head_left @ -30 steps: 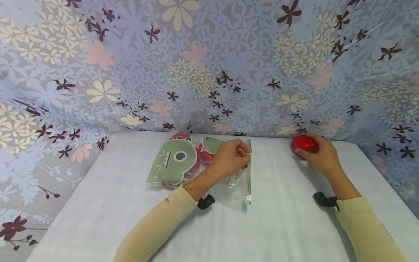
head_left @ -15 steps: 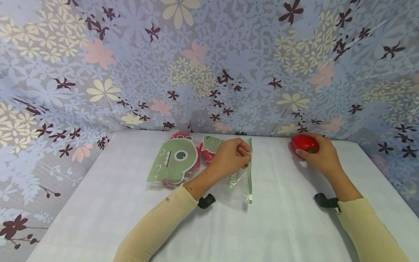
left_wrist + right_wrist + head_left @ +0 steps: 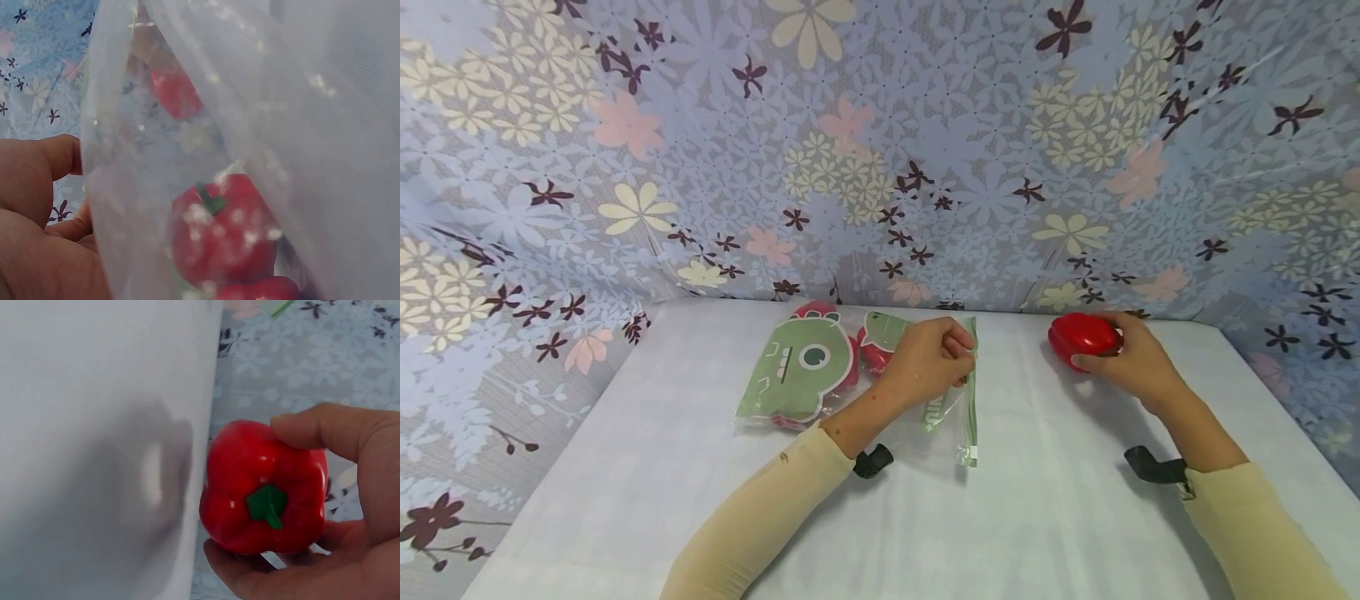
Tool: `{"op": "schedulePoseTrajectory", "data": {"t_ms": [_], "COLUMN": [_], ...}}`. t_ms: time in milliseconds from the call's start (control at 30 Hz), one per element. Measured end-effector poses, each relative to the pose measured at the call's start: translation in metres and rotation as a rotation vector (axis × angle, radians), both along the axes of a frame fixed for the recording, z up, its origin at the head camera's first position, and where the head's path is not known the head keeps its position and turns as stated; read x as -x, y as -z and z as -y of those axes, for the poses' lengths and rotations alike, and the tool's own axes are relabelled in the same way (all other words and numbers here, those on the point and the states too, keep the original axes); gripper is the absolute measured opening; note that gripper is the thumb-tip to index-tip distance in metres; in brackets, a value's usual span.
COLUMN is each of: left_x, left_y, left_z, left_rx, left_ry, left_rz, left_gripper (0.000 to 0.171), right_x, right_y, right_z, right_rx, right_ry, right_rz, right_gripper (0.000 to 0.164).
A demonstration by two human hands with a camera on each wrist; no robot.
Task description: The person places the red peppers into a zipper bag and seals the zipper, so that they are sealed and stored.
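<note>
A red bell pepper (image 3: 231, 481) with a green stem is gripped by my right hand (image 3: 1142, 362), thumb on one side and fingers on the other. In the head view this pepper (image 3: 1078, 337) is at the back right, close over the white table. My left hand (image 3: 925, 362) pinches the zip edge of a clear zip bag (image 3: 951, 433) printed with a green cartoon monster (image 3: 793, 371). Through the plastic, the left wrist view shows another red pepper (image 3: 225, 231) with a green stem, and more red below it. The pinching fingertips are partly hidden.
The white-clothed table (image 3: 1045, 517) backs onto a flowered fabric wall (image 3: 880, 167), which also rises at both sides. A black wrist mount (image 3: 872, 461) shows at the left wrist and another black mount (image 3: 1153, 467) at the right wrist.
My right hand has moved slightly left with the bell pepper and turned it, so its stem now faces away from the head view. My left hand and the zip bag stay in place.
</note>
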State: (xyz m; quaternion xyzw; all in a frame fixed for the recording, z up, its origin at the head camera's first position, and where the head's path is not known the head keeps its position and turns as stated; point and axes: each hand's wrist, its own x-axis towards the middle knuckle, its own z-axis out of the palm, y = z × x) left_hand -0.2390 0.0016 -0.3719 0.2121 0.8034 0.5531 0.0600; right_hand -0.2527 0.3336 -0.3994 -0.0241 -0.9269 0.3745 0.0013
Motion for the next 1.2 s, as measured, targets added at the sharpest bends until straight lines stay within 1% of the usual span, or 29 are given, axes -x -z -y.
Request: {"op": "schedulePoseTrajectory", "data": {"t_ms": [167, 333, 600, 800, 967, 1200], "left_x": [0.000, 0.000, 0.000, 0.000, 0.000, -0.001], "left_y": [0.001, 0.001, 0.002, 0.001, 0.000, -0.001], "left_z": [0.000, 0.000, 0.000, -0.001, -0.001, 0.000], "left_rx": [0.003, 0.007, 0.000, -0.007, -0.003, -0.004], "left_ry": [0.001, 0.000, 0.005, 0.005, 0.002, 0.001], "left_rz": [-0.004, 0.000, -0.018, -0.016, -0.018, -0.006], "left_gripper": [0.011, 0.011, 0.011, 0.010, 0.009, 0.010], "right_x": [-0.007, -0.012, -0.023, -0.030, -0.032, -0.035], "right_y": [-0.010, -0.016, -0.021, -0.024, -0.023, -0.020], "right_z": [0.009, 0.019, 0.035, 0.045, 0.052, 0.066], "right_rx": [0.017, 0.076, 0.071, 0.097, 0.097, 0.115], "right_ry": [-0.093, -0.198, -0.307, -0.419, -0.458, -0.507], "right_rz": [0.042, 0.067, 0.081, 0.052, 0.031, 0.039], "right_gripper": [0.097, 0.093, 0.092, 0.085, 0.082, 0.078]}}
